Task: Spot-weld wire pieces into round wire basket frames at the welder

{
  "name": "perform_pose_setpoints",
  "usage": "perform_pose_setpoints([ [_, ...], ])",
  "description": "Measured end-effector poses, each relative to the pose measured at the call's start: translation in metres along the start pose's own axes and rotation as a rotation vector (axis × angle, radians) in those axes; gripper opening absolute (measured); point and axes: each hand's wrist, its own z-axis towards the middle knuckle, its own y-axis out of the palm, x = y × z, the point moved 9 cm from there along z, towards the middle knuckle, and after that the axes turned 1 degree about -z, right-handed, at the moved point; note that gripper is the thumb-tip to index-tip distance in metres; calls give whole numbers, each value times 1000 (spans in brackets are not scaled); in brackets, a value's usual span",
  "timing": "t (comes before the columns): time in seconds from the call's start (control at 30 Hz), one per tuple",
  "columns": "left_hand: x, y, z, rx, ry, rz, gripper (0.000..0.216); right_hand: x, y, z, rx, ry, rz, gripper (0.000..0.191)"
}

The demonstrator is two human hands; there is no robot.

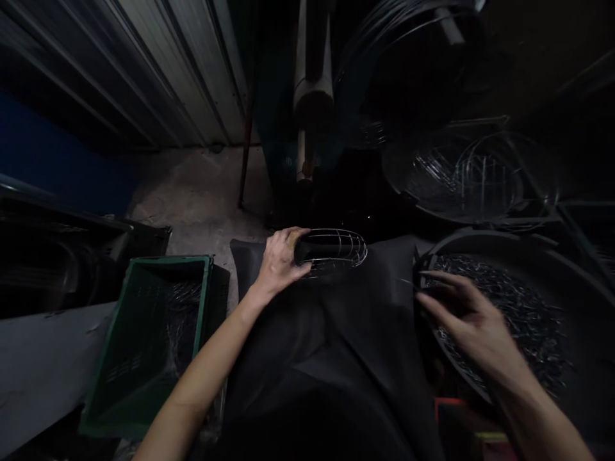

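Note:
My left hand [281, 259] is closed round one end of a small wire cage [336, 251] that lies on the dark cloth [336, 320] over my lap. My right hand [461, 314] reaches to the right, over the rim of a round dark basin [552, 256] full of small metal wire pieces [523, 314]. Its fingers are stretched toward the pieces, and a thin wire shows near the fingertips; whether it is held I cannot tell.
A green plastic crate [148, 339] with some wire items stands at my left on the concrete floor. Another round basin [461, 173] with wire parts sits behind the first. Coils of wire [408, 38] hang at the back. A corrugated metal wall [158, 64] rises at the left.

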Motion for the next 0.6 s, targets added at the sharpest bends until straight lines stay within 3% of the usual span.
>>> perform_pose_setpoints([
  [0.07, 5, 1, 4, -18, 28, 10, 52, -51, 40, 11, -202, -124, 80, 28],
  [0.13, 11, 1, 7, -41, 67, 27, 51, -87, 70, 23, -275, -263, 55, 22],
  [0.23, 16, -4, 9, -58, 101, 30, 52, -121, 95, 35, -179, -551, -204, 27],
  [0.37, 9, -17, 13, -26, 68, -18, 51, -142, 117, 29, -54, -918, -625, 32],
  [0.5, 2, -33, 23, 38, 53, -97, 51, -165, 114, 16, 158, -1243, -740, 31],
  [0.6, -2, -43, 33, 66, 59, -121, 51, -179, 108, 16, 310, -1359, -737, 27],
])
